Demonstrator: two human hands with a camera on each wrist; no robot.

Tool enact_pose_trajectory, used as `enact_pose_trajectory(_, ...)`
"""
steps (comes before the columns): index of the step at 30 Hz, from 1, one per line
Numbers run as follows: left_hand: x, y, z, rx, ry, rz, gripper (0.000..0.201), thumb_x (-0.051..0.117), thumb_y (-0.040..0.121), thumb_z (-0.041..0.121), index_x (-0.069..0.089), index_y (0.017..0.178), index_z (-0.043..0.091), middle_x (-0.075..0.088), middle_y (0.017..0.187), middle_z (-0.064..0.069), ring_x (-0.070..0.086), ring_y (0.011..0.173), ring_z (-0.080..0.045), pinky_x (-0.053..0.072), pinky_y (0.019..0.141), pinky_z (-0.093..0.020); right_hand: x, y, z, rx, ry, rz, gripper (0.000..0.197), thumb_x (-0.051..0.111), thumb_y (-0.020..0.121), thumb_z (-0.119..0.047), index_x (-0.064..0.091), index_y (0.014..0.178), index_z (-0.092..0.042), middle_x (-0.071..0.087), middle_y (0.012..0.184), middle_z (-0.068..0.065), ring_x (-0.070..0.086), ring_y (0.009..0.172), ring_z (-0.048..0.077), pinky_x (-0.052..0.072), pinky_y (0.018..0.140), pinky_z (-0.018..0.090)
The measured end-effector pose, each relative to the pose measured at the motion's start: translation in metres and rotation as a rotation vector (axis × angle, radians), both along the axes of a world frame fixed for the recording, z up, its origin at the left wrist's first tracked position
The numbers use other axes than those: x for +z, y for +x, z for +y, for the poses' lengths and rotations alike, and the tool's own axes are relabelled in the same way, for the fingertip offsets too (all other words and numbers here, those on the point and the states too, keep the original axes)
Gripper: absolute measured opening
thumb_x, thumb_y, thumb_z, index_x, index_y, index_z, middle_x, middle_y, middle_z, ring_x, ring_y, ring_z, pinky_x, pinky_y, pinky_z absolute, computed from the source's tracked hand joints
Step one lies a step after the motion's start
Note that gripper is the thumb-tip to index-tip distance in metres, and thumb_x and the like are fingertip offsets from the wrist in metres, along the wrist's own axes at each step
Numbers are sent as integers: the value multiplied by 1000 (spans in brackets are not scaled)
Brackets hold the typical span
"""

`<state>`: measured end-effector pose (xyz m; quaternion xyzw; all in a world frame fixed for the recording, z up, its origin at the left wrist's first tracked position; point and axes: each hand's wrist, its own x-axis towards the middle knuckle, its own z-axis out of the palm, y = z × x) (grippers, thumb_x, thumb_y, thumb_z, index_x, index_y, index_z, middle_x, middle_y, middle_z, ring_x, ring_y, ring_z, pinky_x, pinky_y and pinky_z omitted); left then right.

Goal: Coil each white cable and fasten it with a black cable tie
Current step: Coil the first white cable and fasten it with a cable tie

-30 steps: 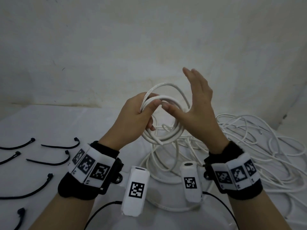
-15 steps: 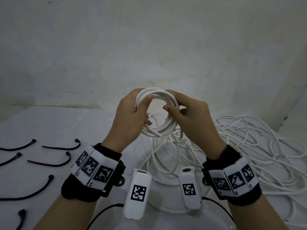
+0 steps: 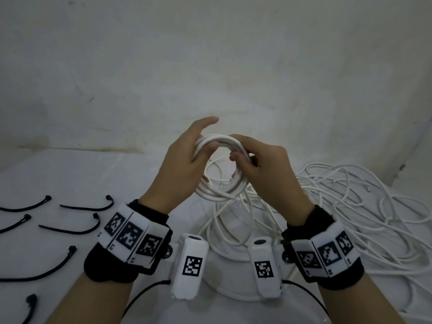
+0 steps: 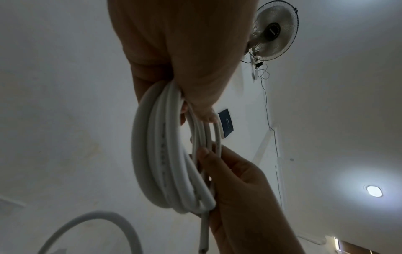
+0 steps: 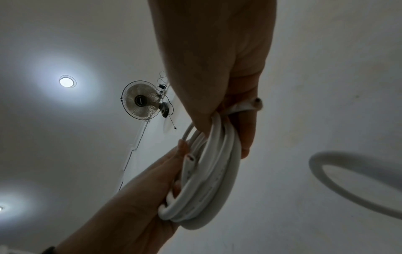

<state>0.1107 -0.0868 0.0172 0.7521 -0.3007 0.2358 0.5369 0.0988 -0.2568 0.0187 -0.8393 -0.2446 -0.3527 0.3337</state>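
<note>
A: Which step is this?

B: The coiling looks nearly done. Both hands hold one white cable coil [image 3: 219, 169] up above the worktop [image 3: 70, 174]. The left hand [image 3: 180, 169] has its thumb pressing the top of the loops with the other fingers wrapped behind; the forefinger sticks out straight. The right hand [image 3: 264, 169] has its fingers curled round the other side of the coil.

A: Any loose end?

B: The left wrist view shows a cut end hanging below the bundle, beside the right palm, so I judge little remains to wind in.

A: And next?

B: One hand must keep the loops pinched together while the other fetches a black cable tie [image 3: 70, 226] from those lying on the left. Otherwise the coil may spring open.

A: Any containers?

B: None visible. The loose white cables [image 3: 362, 206] lie heaped bare on the worktop, to the right.
</note>
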Motion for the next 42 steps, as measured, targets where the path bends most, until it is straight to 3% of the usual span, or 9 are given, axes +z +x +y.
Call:
enact_pose_trajectory(5, 2, 0, 4, 28, 152, -69, 25, 61, 91, 31, 60, 115, 26, 60, 88, 18, 58, 74, -5, 56, 65, -38, -2, -1, 2, 6, -5, 10, 29, 56, 91, -13, 65, 118, -15, 66, 72, 3, 61, 60, 15, 51, 66, 35)
enact_pose_trajectory(9, 1, 1, 6, 64, 139, -45, 22, 54, 94, 10, 61, 110, 23, 62, 82, 5, 65, 56, -11, 56, 56, -36, -2, -1, 5, -11, -47, -11, 29, 55, 89, -15, 66, 116, -14, 64, 69, 0, 54, 64, 11, 46, 64, 27)
enact_pose_trajectory(17, -3, 0, 1, 38, 98, 0, 14, 49, 98, 16, 58, 107, 17, 64, 74, -4, 67, 52, -13, 56, 51, -35, 5, -1, -6, 19, -115, 12, 24, 58, 92, -17, 65, 115, -18, 65, 70, 5, 55, 64, 18, 43, 59, 20)
enact_pose_trajectory(21, -4, 2, -3, 24, 7, 52, 12, 50, 97, 18, 59, 105, 17, 64, 69, -3, 61, 46, -13, 50, 46, -26, 4, 1, -8, 28, -80, 25, 24, 55, 92, -21, 66, 113, -19, 67, 74, 1, 62, 63, 16, 49, 63, 28)
enact_pose_trajectory(26, -1, 1, -6, -80, -187, 115, 20, 54, 95, 22, 55, 114, 17, 58, 66, -3, 51, 42, -14, 56, 49, -41, 3, 1, -5, 27, 40, 36, 26, 52, 89, -22, 67, 110, -17, 68, 79, -3, 66, 65, 13, 53, 64, 37)
enact_pose_trajectory(29, -1, 2, -6, -72, -203, 85, 13, 50, 97, 19, 58, 106, 14, 51, 65, -5, 45, 41, -11, 50, 45, -29, 5, -2, -4, 92, 84, 110, 18, 58, 94, -24, 68, 108, -23, 69, 82, -2, 67, 66, 14, 56, 65, 40)
enact_pose_trajectory(34, 0, 5, 1, -45, -207, 111, 12, 49, 98, 18, 61, 99, 16, 50, 63, -2, 44, 39, -11, 49, 45, -30, 17, -6, -22, 123, -20, 299, 24, 45, 99, -26, 63, 105, -41, 67, 89, -2, 62, 75, 8, 54, 68, 31)
enact_pose_trajectory(38, 3, 4, 6, -88, -190, 146, 13, 50, 97, 19, 63, 95, 20, 50, 60, 1, 42, 39, -10, 48, 45, -28, 20, -8, -29, 122, -78, 338, 21, 57, 93, -9, 71, 101, -23, 67, 72, -10, 56, 60, -1, 40, 59, 11)
enact_pose_trajectory(42, 5, 1, 4, -158, -193, 194, 15, 48, 97, 18, 63, 96, 19, 48, 62, -2, 39, 38, -9, 46, 44, -26, 17, -4, -30, 107, -22, 370, 11, 58, 91, -5, 67, 89, -11, 64, 65, -6, 60, 57, 6, 52, 59, 21)
